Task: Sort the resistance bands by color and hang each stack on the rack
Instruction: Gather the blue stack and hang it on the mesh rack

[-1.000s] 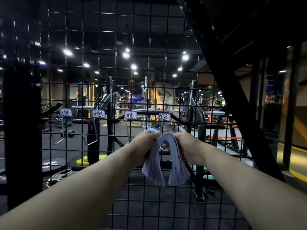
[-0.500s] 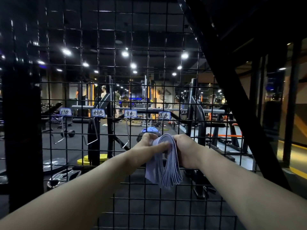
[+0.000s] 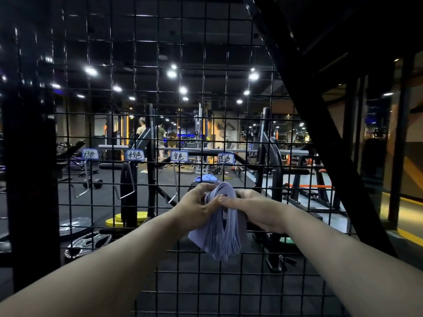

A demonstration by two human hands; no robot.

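Our left hand (image 3: 195,208) and right hand (image 3: 258,212) both pinch the folded top of the lavender band stack (image 3: 225,236), whose loops hang straight down. Just beyond, on the wire rack (image 3: 204,113), the bare hook (image 3: 175,184) under the 3rd label (image 3: 179,156) lies up-left, nearer our left hand; we judge the fold must travel that way.

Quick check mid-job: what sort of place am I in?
Most likely a gym: weight plates lie at lower left, a barbell rests across a stand, and a dumbbell sits nearby.
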